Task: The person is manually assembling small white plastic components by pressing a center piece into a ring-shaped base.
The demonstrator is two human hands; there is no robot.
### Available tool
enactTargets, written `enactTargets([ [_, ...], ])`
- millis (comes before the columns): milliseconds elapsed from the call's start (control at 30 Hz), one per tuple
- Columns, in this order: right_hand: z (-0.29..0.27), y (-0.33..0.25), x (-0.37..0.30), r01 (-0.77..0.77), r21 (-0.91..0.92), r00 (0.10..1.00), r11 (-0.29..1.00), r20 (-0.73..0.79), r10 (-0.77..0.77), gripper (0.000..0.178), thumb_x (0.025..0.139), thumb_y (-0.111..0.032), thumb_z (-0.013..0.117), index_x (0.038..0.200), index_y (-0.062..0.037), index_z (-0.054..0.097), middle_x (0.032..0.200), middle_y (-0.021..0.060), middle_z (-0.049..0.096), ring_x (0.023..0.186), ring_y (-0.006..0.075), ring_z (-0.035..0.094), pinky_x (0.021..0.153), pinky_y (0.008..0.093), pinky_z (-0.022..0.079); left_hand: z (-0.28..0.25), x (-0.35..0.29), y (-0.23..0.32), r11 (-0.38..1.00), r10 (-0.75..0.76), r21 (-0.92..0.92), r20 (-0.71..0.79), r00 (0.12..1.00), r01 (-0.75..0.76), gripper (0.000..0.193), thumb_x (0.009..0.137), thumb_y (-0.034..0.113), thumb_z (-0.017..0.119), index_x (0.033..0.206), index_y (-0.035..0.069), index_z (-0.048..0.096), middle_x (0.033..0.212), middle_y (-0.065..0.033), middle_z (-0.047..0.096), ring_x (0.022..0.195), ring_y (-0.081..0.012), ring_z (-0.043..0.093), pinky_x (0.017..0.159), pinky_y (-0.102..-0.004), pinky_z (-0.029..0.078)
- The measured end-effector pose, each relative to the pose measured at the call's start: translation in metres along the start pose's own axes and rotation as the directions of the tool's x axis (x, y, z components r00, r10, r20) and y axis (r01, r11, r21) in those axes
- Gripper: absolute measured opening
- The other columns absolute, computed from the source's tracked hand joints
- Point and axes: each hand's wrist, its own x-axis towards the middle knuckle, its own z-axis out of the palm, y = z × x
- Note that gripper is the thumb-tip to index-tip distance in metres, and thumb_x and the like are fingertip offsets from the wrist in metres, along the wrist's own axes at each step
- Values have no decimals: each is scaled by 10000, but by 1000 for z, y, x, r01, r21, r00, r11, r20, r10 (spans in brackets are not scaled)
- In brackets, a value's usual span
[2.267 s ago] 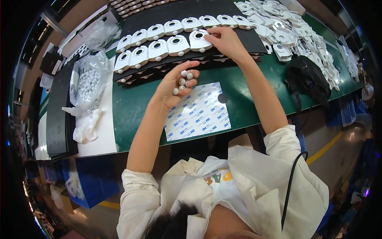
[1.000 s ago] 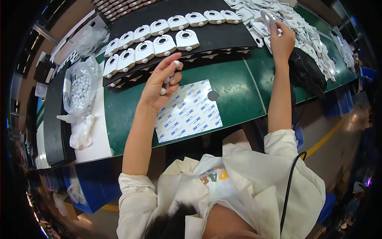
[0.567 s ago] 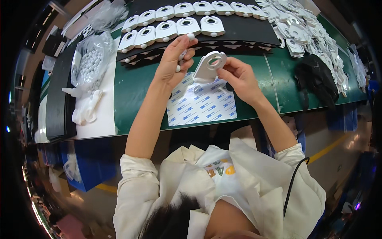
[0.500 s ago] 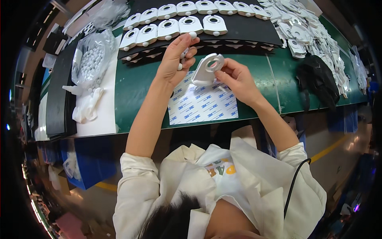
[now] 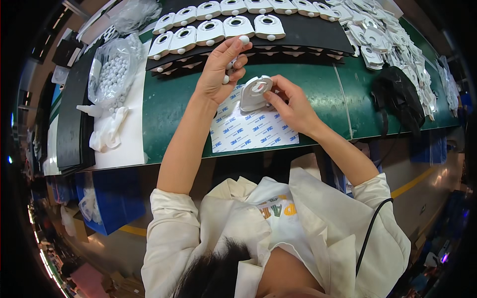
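Observation:
My right hand (image 5: 293,105) grips a white teardrop-shaped plastic part (image 5: 254,93) with a round hole, tilted above a white sheet of adhesive pads (image 5: 251,130) on the green table (image 5: 171,109). My left hand (image 5: 221,69) is raised just left of the part, pinching a small white ball (image 5: 244,39) at its fingertips and holding more small white balls (image 5: 226,78) against the palm. Beyond the hands, rows of the same white parts (image 5: 213,27) lie on a black tray (image 5: 308,32).
A clear bag of white balls (image 5: 110,74) and crumpled white gloves (image 5: 107,130) sit on a white board at the left. A heap of loose white parts (image 5: 382,35) and a black pouch (image 5: 400,97) lie at the right. Blue bins (image 5: 107,203) stand under the table's edge.
My right hand reached to the heap at the right, took a white part and brought it over the sheet. My left hand has lifted one ball to its fingertips.

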Motion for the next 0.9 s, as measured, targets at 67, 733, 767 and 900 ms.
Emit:
enactTargets([
  [67,0,0,0,2,15,1000,1000,-3,-2,134,876,-80,531,994,-19,525,849,17,566,708,56,505,639,203,423,0,0,0,1000,2,-10,22,1000,-1,219,820,173,644,1000,65,581,938,-59,586,566,-40,406,394,-144,264],
  [733,-24,7,10,2,672,994,741,-81,70,197,924,-157,464,1104,-80,489,1043,38,560,948,136,528,803,278,430,9,-3,-2,980,18,199,25,1000,-22,295,780,114,673,1053,43,583,864,-24,586,557,-33,408,403,-154,261],
  [767,-26,8,11,-1,795,990,606,-85,114,210,931,-182,454,1119,-94,490,1077,40,557,1008,142,524,828,292,428,10,-3,-2,960,13,278,30,999,-21,306,769,125,689,1044,42,583,818,-8,573,547,-31,406,406,-157,259],
  [900,-33,8,10,6,848,988,529,-87,128,219,928,-183,463,1131,-102,484,1108,33,540,1014,141,517,829,291,428,18,-8,-5,913,17,408,1,1000,-16,265,804,98,642,1056,51,579,742,17,519,532,-22,370,399,-152,241],
])
